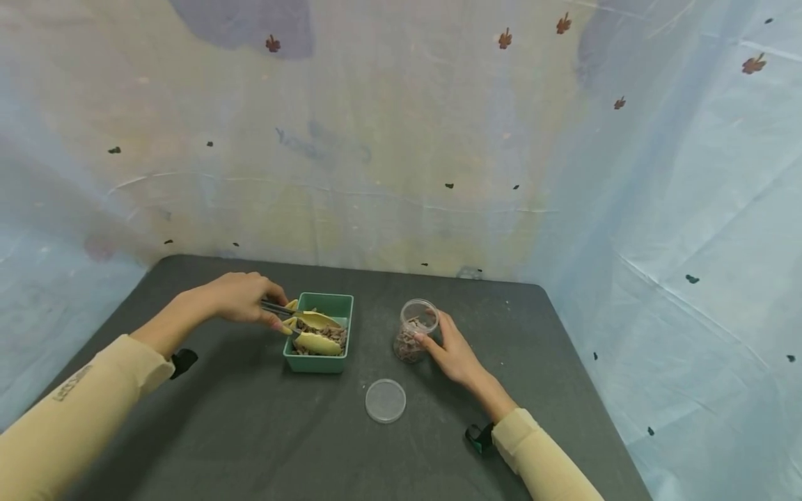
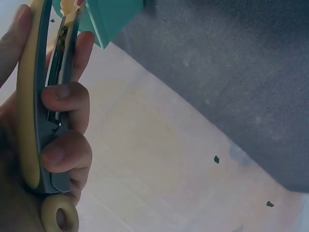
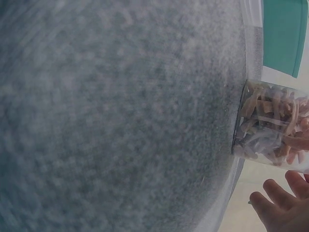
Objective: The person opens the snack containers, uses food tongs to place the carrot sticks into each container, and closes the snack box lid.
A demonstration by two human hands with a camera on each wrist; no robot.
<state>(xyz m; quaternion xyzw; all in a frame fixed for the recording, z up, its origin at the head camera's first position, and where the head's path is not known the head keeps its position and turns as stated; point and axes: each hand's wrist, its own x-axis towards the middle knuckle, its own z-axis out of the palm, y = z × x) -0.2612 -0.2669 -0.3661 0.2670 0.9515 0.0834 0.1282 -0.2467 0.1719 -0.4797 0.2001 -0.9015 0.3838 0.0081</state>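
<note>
In the head view my left hand (image 1: 244,296) grips yellow-and-grey tongs (image 1: 316,320), whose yellow heads are spread apart among brown dried strips (image 1: 335,335) in a green rectangular tub (image 1: 348,334). The left wrist view shows fingers curled round the grey-and-yellow tong handles (image 2: 29,106). On the right, my right hand (image 1: 454,351) holds a clear plastic jar (image 1: 409,346) at its side, thumb nearest the camera. The jar is uncovered, stands on the table and has similar brown strips (image 3: 275,116) inside.
A round clear lid (image 1: 385,401) lies flat on the dark grey table (image 1: 301,431), in front of the jar and tub. Behind the table hangs a pale plastic sheet (image 1: 388,139) with small leaf prints. Black straps hang near both wrists.
</note>
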